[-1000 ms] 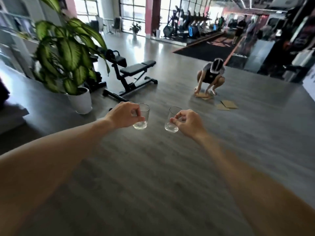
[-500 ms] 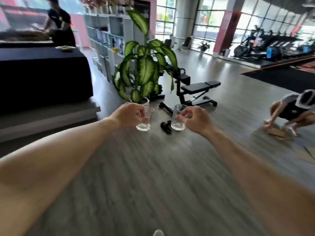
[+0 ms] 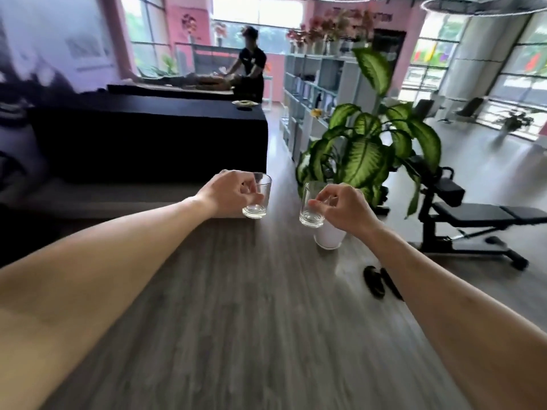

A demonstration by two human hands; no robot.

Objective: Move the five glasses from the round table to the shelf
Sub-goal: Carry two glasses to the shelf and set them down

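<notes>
Carry phase, two glasses in transit. Left hand (image 3: 229, 192) grips one clear glass (image 3: 258, 196) from the side, fingers (image 3: 247, 189) wrapped round the upper wall, base free below. Right hand (image 3: 343, 204) pinches a second glass (image 3: 310, 205) near the rim, thumb and fingertips closed on the wall. Both glasses are upright, empty, held out in the air over the wood floor (image 3: 251, 321), apart from each other and not touching.

Shelf (image 3: 313, 93): pale open-cubby unit ahead and to the right, behind the potted plant (image 3: 367, 149). The round table is not in view; the other three glasses cannot be located.

Judgement: this is the walk to the shelf, with no glass of this pair placed yet. To do it well:
- keep the rims level and the glasses separated, so that they do not clink;
- the right-hand pinch looks the weaker grip, so avoid swinging that arm;
- route left of the plant leaves and clear of the dark objects (image 3: 376, 284) on the floor and the weight bench (image 3: 485, 217);
- choose a free cubby before reaching in, and set one glass down fully before releasing the other.

Risk: smooth glass may slip in a fingertip hold.
</notes>
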